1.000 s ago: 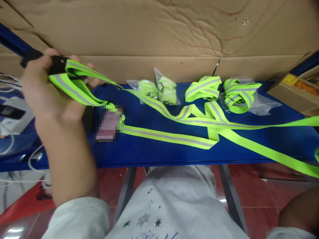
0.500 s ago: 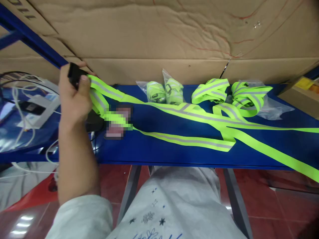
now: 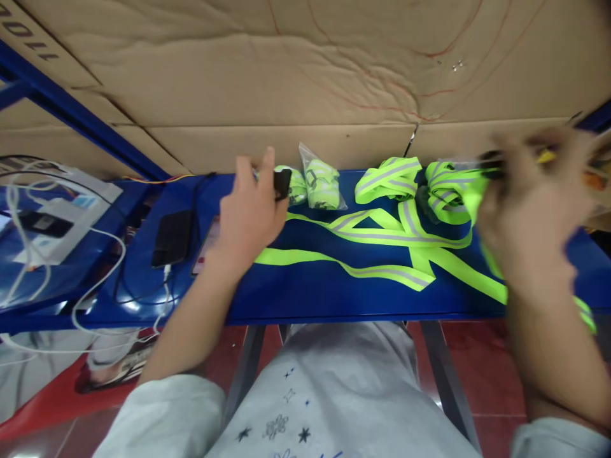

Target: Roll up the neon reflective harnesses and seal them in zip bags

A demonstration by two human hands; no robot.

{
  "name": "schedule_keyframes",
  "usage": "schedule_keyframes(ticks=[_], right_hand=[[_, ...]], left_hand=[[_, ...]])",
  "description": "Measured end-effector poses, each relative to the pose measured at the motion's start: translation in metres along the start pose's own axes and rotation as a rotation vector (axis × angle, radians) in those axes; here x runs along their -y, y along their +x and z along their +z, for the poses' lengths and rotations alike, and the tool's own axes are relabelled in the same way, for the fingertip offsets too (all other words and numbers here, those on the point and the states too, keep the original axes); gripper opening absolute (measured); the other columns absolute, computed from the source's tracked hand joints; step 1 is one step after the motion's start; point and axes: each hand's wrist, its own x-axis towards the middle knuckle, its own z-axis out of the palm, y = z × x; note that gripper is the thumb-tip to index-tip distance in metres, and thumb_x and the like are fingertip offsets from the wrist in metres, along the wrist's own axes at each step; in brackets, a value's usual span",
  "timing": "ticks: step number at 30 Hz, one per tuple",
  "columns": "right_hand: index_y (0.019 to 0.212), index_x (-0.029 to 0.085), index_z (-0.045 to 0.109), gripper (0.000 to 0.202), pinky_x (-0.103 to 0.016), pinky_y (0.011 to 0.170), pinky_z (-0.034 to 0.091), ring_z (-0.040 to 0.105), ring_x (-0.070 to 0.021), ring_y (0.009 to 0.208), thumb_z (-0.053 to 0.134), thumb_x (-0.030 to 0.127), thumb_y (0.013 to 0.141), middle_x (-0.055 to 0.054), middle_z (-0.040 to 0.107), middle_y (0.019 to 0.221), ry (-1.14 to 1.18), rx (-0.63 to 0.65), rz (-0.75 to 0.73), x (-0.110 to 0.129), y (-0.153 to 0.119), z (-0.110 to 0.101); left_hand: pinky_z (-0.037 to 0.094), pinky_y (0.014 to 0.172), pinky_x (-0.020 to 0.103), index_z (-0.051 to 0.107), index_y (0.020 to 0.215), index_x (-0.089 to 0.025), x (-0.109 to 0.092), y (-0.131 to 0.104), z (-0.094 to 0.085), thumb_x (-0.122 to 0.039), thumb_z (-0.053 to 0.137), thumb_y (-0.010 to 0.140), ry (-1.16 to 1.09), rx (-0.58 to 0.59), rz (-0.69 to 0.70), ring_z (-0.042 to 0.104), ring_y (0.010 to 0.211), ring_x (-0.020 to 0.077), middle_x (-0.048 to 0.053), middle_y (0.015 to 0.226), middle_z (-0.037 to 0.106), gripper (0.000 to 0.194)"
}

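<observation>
My left hand [image 3: 251, 213] is closed on a black plastic buckle [image 3: 282, 184], its fingers pointing up. Fluorescent yellow-green reflective strap [image 3: 372, 235] with a grey stripe runs from beneath this hand rightward, twisting and crossing itself on the blue shelf. Over at the right, my right hand [image 3: 534, 203] is smeared by motion; it grips a lifted part of the strap, with a dark piece by its fingertips. Just left of it lies a coiled strap [image 3: 446, 191], and beside that another folded strap bundle [image 3: 387, 180].
Rolled straps in clear bags [image 3: 322, 184] stand at the cardboard wall [image 3: 286, 76]. To the left lie a black device [image 3: 172, 238] on a white cable, a partly covered phone [image 3: 205, 245] and a white power strip [image 3: 71, 210]. The blue shelf [image 3: 305, 299] has a front edge.
My left hand has moved right with the buckle, slackening the strap and uncovering the black device. My right hand has come into view at the right, raising part of the strap.
</observation>
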Motion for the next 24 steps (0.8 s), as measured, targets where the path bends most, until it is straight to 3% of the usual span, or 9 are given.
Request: schedule_keyframes(ticks=[3, 6, 8, 13, 19, 24], right_hand=[[0.156, 0.021, 0.051, 0.054, -0.029, 0.057, 0.044, 0.065, -0.0287, 0.119, 0.047, 0.021, 0.102, -0.017, 0.057, 0.15, 0.12, 0.148, -0.176, 0.045, -0.001, 0.011], [0.158, 0.016, 0.048, 0.058, -0.029, 0.061, 0.049, 0.063, -0.0309, 0.119, 0.039, 0.015, 0.101, -0.018, 0.057, 0.149, 0.18, 0.207, -0.283, 0.084, -0.001, 0.028], [0.158, 0.014, 0.046, 0.059, -0.031, 0.063, 0.053, 0.063, -0.0313, 0.118, 0.037, 0.013, 0.1, -0.019, 0.056, 0.149, 0.212, 0.224, -0.279, 0.097, -0.002, 0.037], [0.162, 0.014, 0.041, 0.062, -0.034, 0.07, 0.06, 0.061, -0.033, 0.122, 0.034, 0.013, 0.1, -0.021, 0.053, 0.15, 0.286, 0.246, -0.213, 0.101, -0.007, 0.047], [0.163, 0.014, 0.038, 0.067, -0.044, 0.079, 0.064, 0.059, -0.0373, 0.125, 0.025, 0.008, 0.098, -0.023, 0.051, 0.15, 0.344, 0.261, -0.154, 0.106, -0.01, 0.054], [0.168, 0.017, 0.029, 0.07, -0.054, 0.091, 0.063, 0.05, -0.0412, 0.137, 0.031, 0.012, 0.098, -0.023, 0.044, 0.155, 0.524, 0.291, -0.132, 0.111, -0.014, 0.062]], left_hand=[[0.061, 0.091, 0.052, 0.029, 0.165, -0.018, -0.037, 0.006, 0.017, -0.037, 0.056, 0.097, -0.083, 0.016, 0.042, 0.063, 0.129, 0.0444, 0.026, 0.156, 0.041, 0.075], [0.06, 0.097, 0.052, 0.025, 0.165, -0.011, -0.066, 0.013, 0.027, -0.033, 0.057, 0.098, -0.109, 0.092, 0.121, 0.061, 0.132, 0.0446, 0.029, 0.156, 0.039, 0.077], [0.059, 0.1, 0.052, 0.022, 0.166, -0.007, -0.08, 0.016, 0.028, -0.032, 0.057, 0.099, -0.109, 0.137, 0.161, 0.058, 0.136, 0.0451, 0.031, 0.158, 0.037, 0.079], [0.06, 0.101, 0.05, 0.018, 0.166, -0.005, -0.097, 0.018, 0.028, -0.025, 0.055, 0.1, -0.121, 0.174, 0.183, 0.06, 0.133, 0.0436, 0.031, 0.159, 0.034, 0.079], [0.06, 0.101, 0.047, 0.022, 0.166, -0.014, -0.099, 0.016, 0.041, -0.018, 0.052, 0.1, -0.197, 0.137, 0.215, 0.061, 0.132, 0.0415, 0.026, 0.157, 0.037, 0.072], [0.056, 0.106, 0.056, 0.02, 0.166, -0.016, -0.102, 0.014, 0.053, -0.02, 0.054, 0.099, -0.369, 0.134, 0.28, 0.054, 0.138, 0.0474, 0.025, 0.156, 0.035, 0.075]])
